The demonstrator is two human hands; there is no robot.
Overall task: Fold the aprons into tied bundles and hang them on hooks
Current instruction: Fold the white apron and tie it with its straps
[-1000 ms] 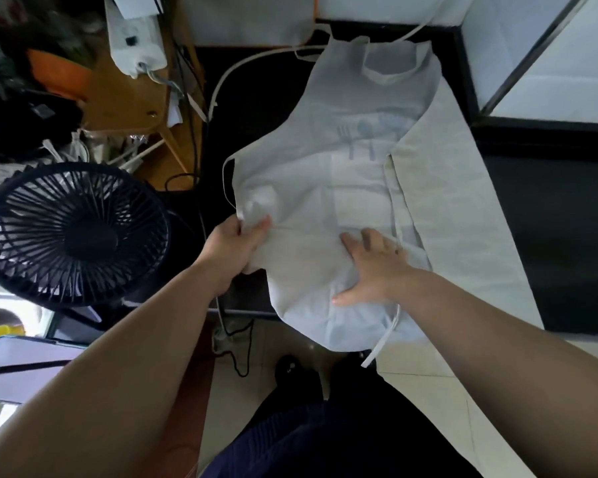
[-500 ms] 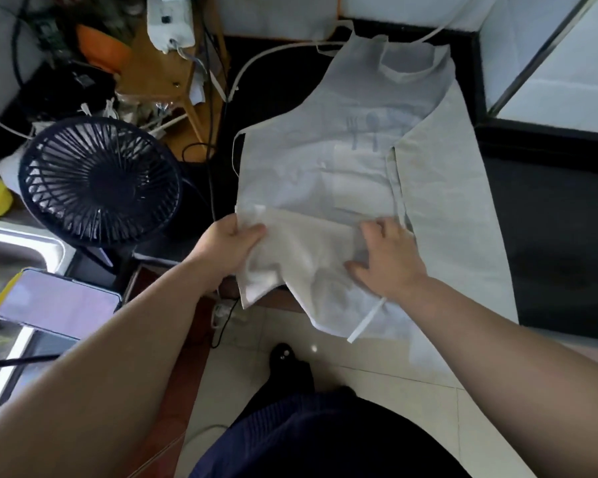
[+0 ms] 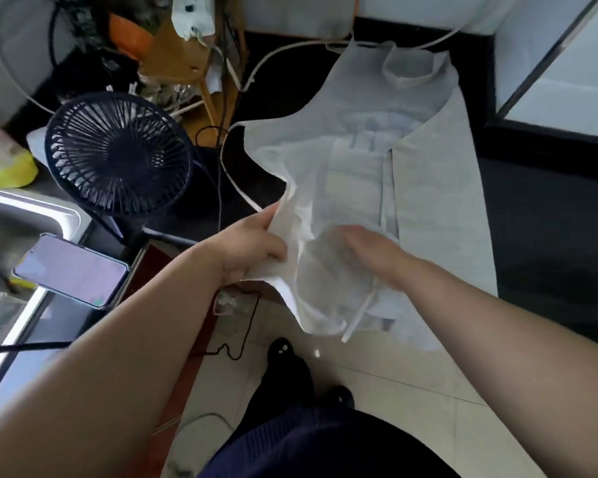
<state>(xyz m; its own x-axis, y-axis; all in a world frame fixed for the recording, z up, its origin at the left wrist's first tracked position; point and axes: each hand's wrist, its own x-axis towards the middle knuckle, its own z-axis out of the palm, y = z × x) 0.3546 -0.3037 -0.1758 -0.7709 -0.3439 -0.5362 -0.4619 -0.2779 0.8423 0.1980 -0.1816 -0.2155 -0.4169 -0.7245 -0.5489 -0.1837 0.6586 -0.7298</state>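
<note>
Head view: apron [image 3: 353,139] lies flat on the dark bench [image 3: 549,219], centre-right of frame, with the hem end spilling off the near bench edge over the tiled floor. The left hand [image 3: 252,250] is clenched on the apron's left side edge at mid-frame, with that edge bunched up and lifted off the bench. The right hand [image 3: 370,250] sits on the lower middle of the apron. Thin fabric veils its fingers, so I can't tell whether it pinches or just presses flat. Looks like a lengthwise fold, left side going over toward the right.

To do it well: use the right hand as the crease anchor and carry the left edge across in one sweep, parallel to the long axis. Smooth out the bunching before laying it down. Keep the waist tie [image 3: 359,312], dangling at lower centre, outside the fold, since it's needed for tying the bundle.

Orientation: the long axis runs from the neck loop [image 3: 408,69] at upper right down to the hem at lower centre. The bib points to the top of the frame, away from the person. A second pale cloth [image 3: 439,201] lies under it and to the right, so don't catch it in the fold. The fan [image 3: 118,153] and phone [image 3: 71,270] sit well to the left.
</note>
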